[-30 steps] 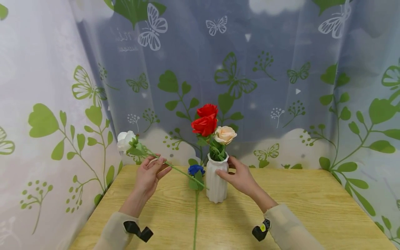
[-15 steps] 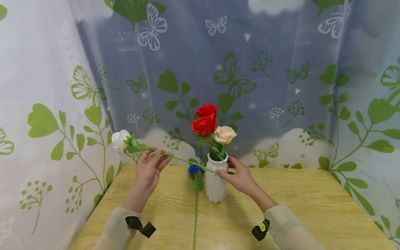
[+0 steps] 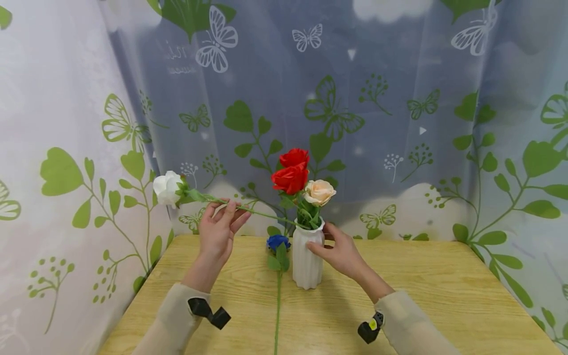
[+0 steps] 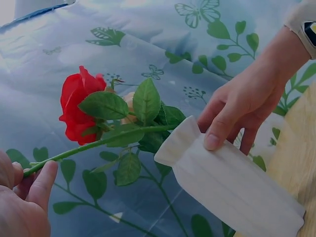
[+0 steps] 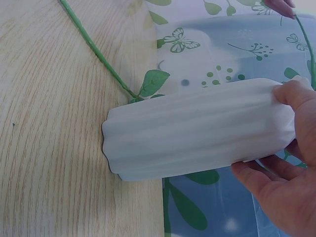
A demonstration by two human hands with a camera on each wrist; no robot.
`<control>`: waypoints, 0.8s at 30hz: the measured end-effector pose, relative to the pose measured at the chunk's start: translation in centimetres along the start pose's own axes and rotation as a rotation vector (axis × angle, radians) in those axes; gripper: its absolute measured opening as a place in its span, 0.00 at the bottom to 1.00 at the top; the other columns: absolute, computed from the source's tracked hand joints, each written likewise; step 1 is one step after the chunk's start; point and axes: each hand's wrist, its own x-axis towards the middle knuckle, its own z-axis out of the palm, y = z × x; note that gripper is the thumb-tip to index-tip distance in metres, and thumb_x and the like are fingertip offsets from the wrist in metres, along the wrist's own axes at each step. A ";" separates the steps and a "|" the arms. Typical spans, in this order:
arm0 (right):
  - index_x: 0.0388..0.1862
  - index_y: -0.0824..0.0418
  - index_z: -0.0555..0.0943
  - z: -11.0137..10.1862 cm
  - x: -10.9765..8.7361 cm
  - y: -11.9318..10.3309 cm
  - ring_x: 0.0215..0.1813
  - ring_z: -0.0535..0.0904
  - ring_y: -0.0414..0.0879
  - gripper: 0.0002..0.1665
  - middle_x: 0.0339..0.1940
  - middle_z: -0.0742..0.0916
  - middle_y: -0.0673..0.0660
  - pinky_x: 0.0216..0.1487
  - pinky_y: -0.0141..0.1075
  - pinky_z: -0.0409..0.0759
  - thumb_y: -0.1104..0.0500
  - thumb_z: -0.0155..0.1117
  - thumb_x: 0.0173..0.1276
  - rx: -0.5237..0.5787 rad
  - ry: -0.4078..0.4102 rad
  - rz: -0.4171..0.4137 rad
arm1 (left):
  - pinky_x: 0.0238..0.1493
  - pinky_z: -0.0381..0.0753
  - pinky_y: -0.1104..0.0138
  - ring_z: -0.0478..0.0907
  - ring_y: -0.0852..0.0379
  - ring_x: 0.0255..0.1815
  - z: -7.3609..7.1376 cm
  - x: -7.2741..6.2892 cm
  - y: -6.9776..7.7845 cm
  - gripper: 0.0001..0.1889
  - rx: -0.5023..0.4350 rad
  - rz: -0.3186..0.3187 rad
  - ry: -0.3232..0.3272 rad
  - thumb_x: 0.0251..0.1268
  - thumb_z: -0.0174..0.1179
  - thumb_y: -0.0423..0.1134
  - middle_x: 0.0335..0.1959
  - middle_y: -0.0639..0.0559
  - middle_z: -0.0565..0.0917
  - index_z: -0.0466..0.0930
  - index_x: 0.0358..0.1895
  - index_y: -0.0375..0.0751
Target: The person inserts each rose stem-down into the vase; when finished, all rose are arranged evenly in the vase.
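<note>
My left hand [image 3: 218, 231] pinches the green stem of a white rose [image 3: 167, 188], whose bloom points left. The stem [image 4: 98, 143] runs nearly level to the right, and its tip overlaps the vase's mouth. A white ribbed vase [image 3: 307, 261] stands upright on the table. My right hand [image 3: 339, 248] holds the vase below its rim, with the thumb in front and fingers behind, as the right wrist view also shows on the vase's wall [image 5: 192, 133]. Two red roses [image 3: 290, 177] and a peach rose [image 3: 320, 192] stand in the vase.
A blue rose [image 3: 278, 242] lies on the wooden table [image 3: 399, 286] just left of the vase, its long stem reaching toward the front edge. Behind the table hangs a printed curtain [image 3: 377, 162] with butterflies and leaves.
My left hand has moved slightly right and up, and the white rose has tilted toward level. Its stem tip has risen from beside the vase's body to the mouth. The right hand stays put.
</note>
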 end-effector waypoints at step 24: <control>0.80 0.50 0.70 0.0 -0.1 0.1 0.69 0.79 0.59 0.41 0.70 0.82 0.59 0.60 0.49 0.89 0.44 0.73 0.72 0.018 -0.011 -0.003 | 0.44 0.94 0.58 0.89 0.54 0.33 3.2 0.3 -1.8 0.07 0.195 0.182 -0.082 0.73 0.62 0.23 0.34 0.49 0.86 0.78 0.46 0.36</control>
